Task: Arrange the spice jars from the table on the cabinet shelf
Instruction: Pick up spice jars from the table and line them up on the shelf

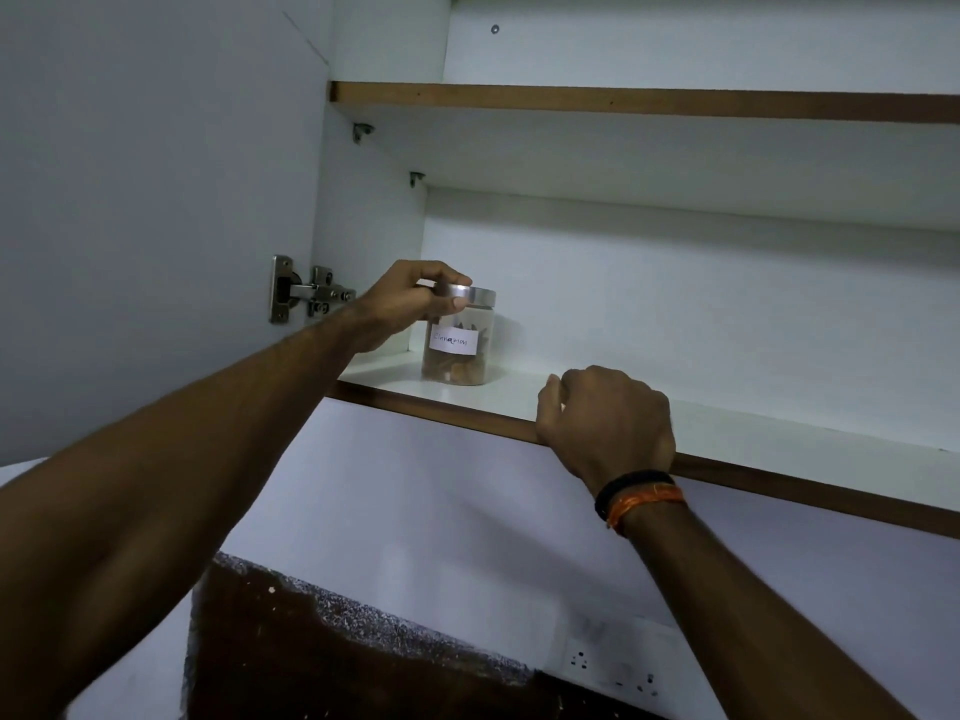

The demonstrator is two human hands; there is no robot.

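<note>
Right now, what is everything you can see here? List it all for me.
jar: one, clear with a steel lid and a white label, brown spice inside, standing at the left end of the lower shelf
lower shelf: one, white with a brown front edge
upper shelf: one, white with a brown front edge, above
door: one, white, swung open at left
hinge: one, silver, on the door
socket plate: one, white, on the wall below
wristbands: black and orange, on the right wrist
left hand: grips the jar's lid
right hand: fingers curled over the lower shelf's front edge
</note>
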